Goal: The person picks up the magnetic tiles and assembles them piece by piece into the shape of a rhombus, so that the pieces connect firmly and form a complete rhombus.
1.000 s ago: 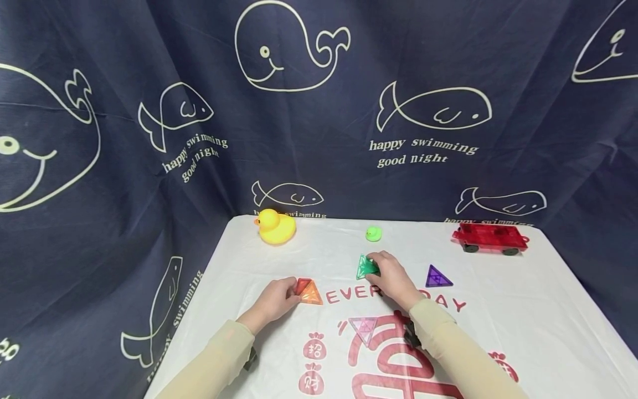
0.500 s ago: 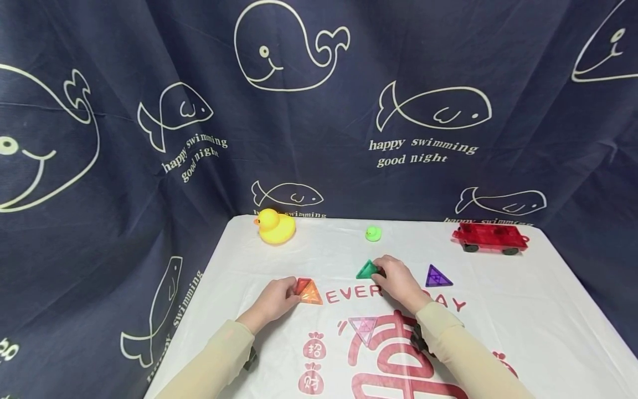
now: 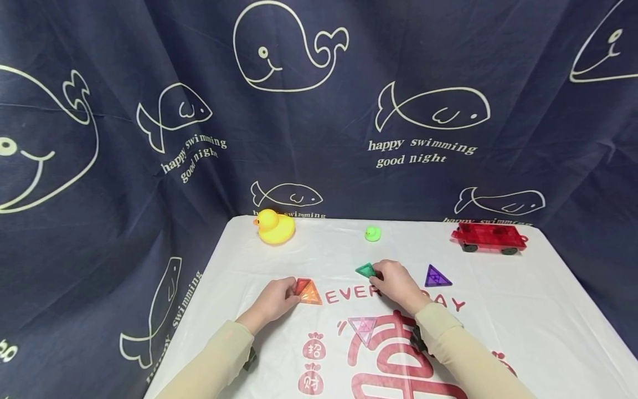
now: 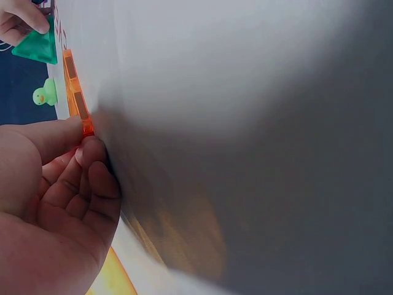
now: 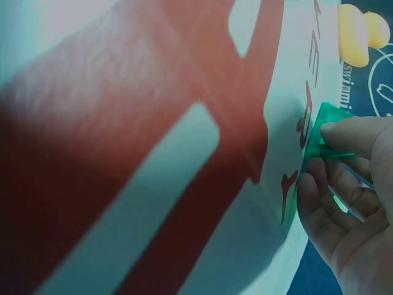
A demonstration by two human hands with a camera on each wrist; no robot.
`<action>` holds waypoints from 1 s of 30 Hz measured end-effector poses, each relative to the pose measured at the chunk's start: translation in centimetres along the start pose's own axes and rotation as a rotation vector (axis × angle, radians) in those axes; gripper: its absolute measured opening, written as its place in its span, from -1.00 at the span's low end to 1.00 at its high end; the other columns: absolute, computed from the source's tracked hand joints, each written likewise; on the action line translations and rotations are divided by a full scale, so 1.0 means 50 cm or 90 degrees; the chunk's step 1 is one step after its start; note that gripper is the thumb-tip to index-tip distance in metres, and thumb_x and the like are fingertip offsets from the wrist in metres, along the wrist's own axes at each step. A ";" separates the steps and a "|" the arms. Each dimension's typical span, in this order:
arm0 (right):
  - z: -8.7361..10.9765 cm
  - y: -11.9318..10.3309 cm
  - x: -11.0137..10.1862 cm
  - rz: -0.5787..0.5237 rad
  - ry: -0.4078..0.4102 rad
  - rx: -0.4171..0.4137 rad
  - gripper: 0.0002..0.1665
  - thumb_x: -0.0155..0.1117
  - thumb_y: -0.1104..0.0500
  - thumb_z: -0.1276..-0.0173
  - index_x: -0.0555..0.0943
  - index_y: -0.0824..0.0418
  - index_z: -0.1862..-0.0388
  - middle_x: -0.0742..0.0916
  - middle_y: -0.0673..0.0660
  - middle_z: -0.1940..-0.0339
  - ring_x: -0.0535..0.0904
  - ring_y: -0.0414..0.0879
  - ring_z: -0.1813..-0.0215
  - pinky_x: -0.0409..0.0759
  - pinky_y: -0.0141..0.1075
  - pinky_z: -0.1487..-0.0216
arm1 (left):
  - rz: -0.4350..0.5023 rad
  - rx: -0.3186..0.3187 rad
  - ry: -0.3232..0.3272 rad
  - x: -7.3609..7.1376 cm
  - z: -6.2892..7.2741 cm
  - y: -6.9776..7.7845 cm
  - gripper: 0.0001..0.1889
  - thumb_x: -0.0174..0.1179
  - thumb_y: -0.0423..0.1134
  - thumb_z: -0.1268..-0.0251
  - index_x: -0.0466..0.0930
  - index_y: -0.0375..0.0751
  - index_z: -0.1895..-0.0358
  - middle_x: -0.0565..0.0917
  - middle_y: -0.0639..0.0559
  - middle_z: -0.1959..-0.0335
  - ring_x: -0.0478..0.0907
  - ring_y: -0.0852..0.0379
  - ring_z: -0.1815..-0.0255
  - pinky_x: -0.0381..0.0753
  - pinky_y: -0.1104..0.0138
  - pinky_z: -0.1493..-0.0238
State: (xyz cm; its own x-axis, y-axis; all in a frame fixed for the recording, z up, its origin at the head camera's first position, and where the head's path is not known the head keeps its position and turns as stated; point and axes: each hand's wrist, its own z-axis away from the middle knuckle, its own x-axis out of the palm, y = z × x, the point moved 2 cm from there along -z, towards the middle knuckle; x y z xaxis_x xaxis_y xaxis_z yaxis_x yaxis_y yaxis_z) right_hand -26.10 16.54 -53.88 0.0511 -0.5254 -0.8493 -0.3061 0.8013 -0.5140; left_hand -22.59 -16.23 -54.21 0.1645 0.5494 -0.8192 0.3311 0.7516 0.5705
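Observation:
My left hand (image 3: 273, 299) pinches a translucent red triangular magnetic tile (image 3: 301, 285) between thumb and curled fingers. Against the red piece lies an orange triangular tile (image 3: 311, 295), seen edge-on in the left wrist view. To the right, my right hand (image 3: 397, 284) pinches a green triangular tile (image 3: 365, 270) by its right side, above the printed lettering. In the right wrist view the thumb lies on the green tile's face, and part of the tile is hidden behind the fingers. A gap separates the green tile from the orange one.
A pink triangular tile (image 3: 363, 328) lies nearer the front, and a purple one (image 3: 437, 276) right of my right hand. Along the back of the white table (image 3: 563, 332) stand a yellow duck (image 3: 276, 228), a small green duck (image 3: 372, 234) and a red wheeled car base (image 3: 489, 237).
The green tile has turned in my right hand, its point swinging from upward to the left. That hand has shifted slightly right and toward me. My left hand and its tiles have stayed put.

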 end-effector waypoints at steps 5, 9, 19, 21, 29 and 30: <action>0.000 -0.014 0.012 0.007 0.012 -0.019 -0.66 0.46 0.29 -0.26 0.52 0.12 0.62 0.52 0.00 0.54 0.40 -0.11 0.47 0.45 -0.21 0.35 | -0.001 0.000 0.000 0.000 0.000 -0.001 -0.74 0.44 -0.39 -0.25 0.48 -0.12 0.41 0.45 0.19 0.60 0.34 0.25 0.54 0.36 0.34 0.45; -0.003 -0.031 0.022 0.014 0.012 -0.017 -0.61 0.46 0.29 -0.23 0.47 0.10 0.67 0.50 -0.02 0.57 0.38 -0.12 0.50 0.43 -0.22 0.38 | -0.002 -0.006 -0.001 0.001 -0.002 -0.003 -0.74 0.43 -0.38 -0.27 0.48 -0.11 0.41 0.46 0.19 0.60 0.35 0.24 0.54 0.37 0.33 0.45; -0.009 -0.083 0.059 0.020 0.003 -0.045 -0.71 0.44 0.29 -0.19 0.53 0.08 0.62 0.49 -0.04 0.58 0.36 -0.15 0.51 0.41 -0.24 0.40 | 0.000 -0.026 -0.009 0.004 -0.002 -0.007 -0.72 0.43 -0.36 -0.29 0.47 -0.08 0.41 0.45 0.20 0.60 0.36 0.25 0.54 0.36 0.35 0.47; -0.010 -0.094 0.067 0.020 0.002 -0.050 -0.70 0.45 0.28 -0.20 0.53 0.08 0.62 0.49 -0.05 0.58 0.36 -0.16 0.51 0.41 -0.25 0.41 | 0.000 -0.024 -0.007 0.004 -0.001 -0.007 -0.72 0.43 -0.37 -0.29 0.47 -0.08 0.41 0.45 0.20 0.60 0.36 0.25 0.54 0.36 0.35 0.47; -0.009 -0.144 0.095 0.040 -0.009 -0.085 -0.57 0.41 0.27 -0.18 0.37 0.05 0.70 0.45 -0.05 0.60 0.29 -0.18 0.55 0.32 -0.29 0.50 | -0.004 -0.013 -0.003 0.000 -0.002 -0.005 -0.71 0.44 -0.37 -0.28 0.45 -0.08 0.42 0.45 0.19 0.60 0.34 0.25 0.55 0.35 0.35 0.46; -0.009 -0.148 0.099 0.045 -0.007 -0.088 -0.56 0.41 0.27 -0.18 0.36 0.06 0.71 0.45 -0.05 0.61 0.29 -0.18 0.55 0.32 -0.29 0.51 | -0.004 -0.013 -0.003 0.000 -0.002 -0.006 -0.71 0.43 -0.37 -0.28 0.45 -0.08 0.42 0.45 0.19 0.60 0.34 0.25 0.55 0.35 0.35 0.46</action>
State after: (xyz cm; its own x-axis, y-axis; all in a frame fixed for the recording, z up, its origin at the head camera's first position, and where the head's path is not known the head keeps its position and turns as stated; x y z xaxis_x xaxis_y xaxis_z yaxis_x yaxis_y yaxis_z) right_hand -24.01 7.85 -54.22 0.0348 -0.4658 -0.8842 -0.4377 0.7883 -0.4325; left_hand -22.78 -16.40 -54.36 0.1660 0.5428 -0.8233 0.3134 0.7626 0.5659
